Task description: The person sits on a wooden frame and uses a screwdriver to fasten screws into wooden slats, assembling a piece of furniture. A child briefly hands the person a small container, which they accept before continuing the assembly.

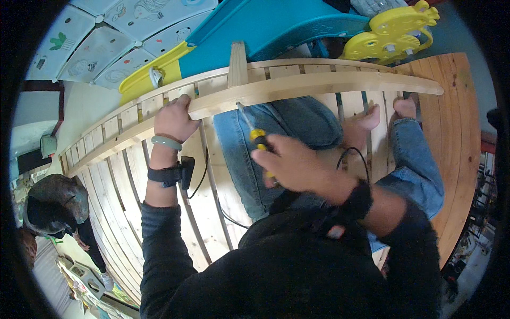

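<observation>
A long pale wooden rail (319,85) runs across the slatted wooden bed base (114,181) that I sit on. My left hand (176,119) is closed over this rail, left of a short upright wooden post (238,64). In my right hand (300,165) is a screwdriver (258,138) with a yellow and black handle. Its metal shaft slants up and left, and the tip meets the rail's near face just below the post. Any screw head there is too small to make out. The right hand is slightly blurred, and its fingers wrap round the handle.
Beyond the rail stand a blue and yellow plastic slide (228,32) and a yellow plastic panel (390,34). White play panels (101,48) are at far left. Another person (56,207) is at the left edge. Black cables (204,175) hang near my wrists. A wooden headboard (449,143) closes the right end.
</observation>
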A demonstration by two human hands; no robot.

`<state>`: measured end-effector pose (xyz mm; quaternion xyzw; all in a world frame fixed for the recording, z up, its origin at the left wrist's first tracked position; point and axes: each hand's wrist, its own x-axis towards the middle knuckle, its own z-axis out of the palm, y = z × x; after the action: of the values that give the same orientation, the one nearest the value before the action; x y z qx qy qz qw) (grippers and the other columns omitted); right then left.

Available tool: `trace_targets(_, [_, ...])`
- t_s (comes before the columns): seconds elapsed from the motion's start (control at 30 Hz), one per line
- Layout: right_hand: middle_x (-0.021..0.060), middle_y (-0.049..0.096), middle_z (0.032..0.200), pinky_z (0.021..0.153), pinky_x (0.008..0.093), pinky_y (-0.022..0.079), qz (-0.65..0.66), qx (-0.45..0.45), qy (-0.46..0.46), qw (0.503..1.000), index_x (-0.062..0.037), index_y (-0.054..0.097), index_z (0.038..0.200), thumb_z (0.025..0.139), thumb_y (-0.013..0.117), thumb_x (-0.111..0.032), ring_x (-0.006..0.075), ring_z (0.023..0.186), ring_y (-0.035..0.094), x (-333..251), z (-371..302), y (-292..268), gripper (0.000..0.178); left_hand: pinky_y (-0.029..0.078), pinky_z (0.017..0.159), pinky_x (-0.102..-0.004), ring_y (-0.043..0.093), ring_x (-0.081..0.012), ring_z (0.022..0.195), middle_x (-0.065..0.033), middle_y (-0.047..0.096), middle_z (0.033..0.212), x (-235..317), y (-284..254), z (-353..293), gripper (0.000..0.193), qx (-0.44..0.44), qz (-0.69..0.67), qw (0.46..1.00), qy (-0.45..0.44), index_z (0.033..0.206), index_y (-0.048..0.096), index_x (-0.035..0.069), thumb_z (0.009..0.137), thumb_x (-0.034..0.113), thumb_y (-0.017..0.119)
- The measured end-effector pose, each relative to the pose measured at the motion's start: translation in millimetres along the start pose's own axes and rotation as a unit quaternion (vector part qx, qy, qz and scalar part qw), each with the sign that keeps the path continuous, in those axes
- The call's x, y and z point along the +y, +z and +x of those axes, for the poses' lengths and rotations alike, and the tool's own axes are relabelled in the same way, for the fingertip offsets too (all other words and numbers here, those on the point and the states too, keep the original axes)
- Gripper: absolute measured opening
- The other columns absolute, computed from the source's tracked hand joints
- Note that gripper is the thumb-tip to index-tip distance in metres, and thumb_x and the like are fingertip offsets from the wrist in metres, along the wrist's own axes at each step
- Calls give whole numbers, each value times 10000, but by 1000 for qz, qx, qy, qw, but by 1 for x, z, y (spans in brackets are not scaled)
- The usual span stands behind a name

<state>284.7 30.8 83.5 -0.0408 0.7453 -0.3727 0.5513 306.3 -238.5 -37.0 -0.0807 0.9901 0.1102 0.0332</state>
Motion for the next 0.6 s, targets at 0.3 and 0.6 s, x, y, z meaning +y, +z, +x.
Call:
trace_targets(0.3, [120,634,722,537,384,497,-453,151,-215,852,-16,582,1056,915,548,-174,260,584,627,-7,3,11,215,517,777,-468,630,-368,896,-158,655,919,4,5,-3,364,22,14,1000,-6,988,581,78,681,221,716])
trace_targets(0.6, [93,619,988,791,345,501,182,-115,-69,974,-7,448,1223,944,525,-167,190,899,617,50,15,30,331,490,843,-468,630,-346,935,-129,669,972,1,0,-6,408,10,-1,1000,2,1040,605,109,675,244,727])
